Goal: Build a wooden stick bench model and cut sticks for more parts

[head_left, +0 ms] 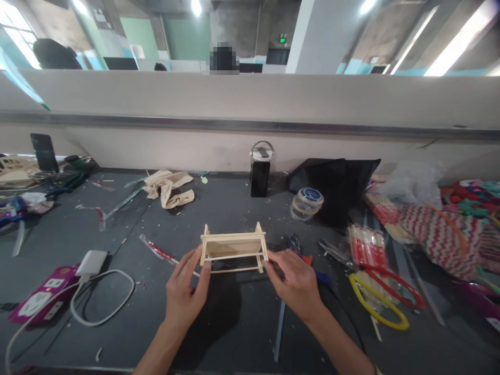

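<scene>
A small frame of pale wooden sticks (234, 237), with a flat panel inside and slanted supports at both ends, is held between my two hands over the dark table. My left hand (186, 289) pinches its left end between thumb and fingers. At the right end, the thumb and fingers of my right hand (294, 281) close on the corner. Below the panel, a lower stick joins the two end supports. Whether the frame touches the tabletop is hard to tell.
Crumpled brown paper (167, 188) lies behind to the left. A black phone (260, 179) stands at the back, with a glass jar (307, 203) to its right. Scissors with yellow handles (378, 310) lie right; a purple power strip (45, 295) and white cable lie left.
</scene>
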The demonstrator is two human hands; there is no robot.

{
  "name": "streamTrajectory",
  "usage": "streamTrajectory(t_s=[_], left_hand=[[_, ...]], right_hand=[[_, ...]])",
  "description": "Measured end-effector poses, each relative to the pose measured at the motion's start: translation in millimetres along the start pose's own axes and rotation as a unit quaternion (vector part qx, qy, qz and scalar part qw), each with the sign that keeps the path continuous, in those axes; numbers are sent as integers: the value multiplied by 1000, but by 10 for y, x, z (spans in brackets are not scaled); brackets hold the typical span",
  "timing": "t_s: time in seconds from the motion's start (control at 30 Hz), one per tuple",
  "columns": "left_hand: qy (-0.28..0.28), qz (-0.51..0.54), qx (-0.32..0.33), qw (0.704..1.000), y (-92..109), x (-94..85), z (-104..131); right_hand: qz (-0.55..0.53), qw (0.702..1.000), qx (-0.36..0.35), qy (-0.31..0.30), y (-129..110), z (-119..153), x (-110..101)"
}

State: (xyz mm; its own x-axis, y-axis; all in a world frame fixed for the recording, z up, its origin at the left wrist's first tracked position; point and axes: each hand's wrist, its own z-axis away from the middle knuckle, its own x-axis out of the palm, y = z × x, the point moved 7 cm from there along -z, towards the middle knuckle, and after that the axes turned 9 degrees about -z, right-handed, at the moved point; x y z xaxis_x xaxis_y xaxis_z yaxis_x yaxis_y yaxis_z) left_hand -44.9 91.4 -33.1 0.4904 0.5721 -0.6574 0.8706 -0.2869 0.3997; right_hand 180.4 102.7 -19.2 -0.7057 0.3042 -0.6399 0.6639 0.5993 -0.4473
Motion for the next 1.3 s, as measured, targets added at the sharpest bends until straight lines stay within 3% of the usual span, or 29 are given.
streamTrajectory(t_s=[0.47,0.57,0.67,0.77,0.9,1.03,1.3], left_hand=[[-12,-39,1,999,26,-15,-12],[48,-110,21,993,144,-145,-25],[76,-119,97,985,440,-193,-64],[17,-87,173,981,758,-38,-137],[-60,-87,208,972,968,254,-223],[-86,-78,216,969,971,399,-250],[-100,-24,213,972,931,419,-257]], right_hand=[[9,1000,4,0,-6,-10,-27],[7,1000,5,1,-11,-3,-24],[6,1000,1,4,-19,-2,-18],[4,1000,-7,2,-33,-7,-3],[4,1000,-16,2,-46,-8,8],[-1,1000,-16,11,-51,-12,-5],[2,1000,-16,3,-53,-2,22]])
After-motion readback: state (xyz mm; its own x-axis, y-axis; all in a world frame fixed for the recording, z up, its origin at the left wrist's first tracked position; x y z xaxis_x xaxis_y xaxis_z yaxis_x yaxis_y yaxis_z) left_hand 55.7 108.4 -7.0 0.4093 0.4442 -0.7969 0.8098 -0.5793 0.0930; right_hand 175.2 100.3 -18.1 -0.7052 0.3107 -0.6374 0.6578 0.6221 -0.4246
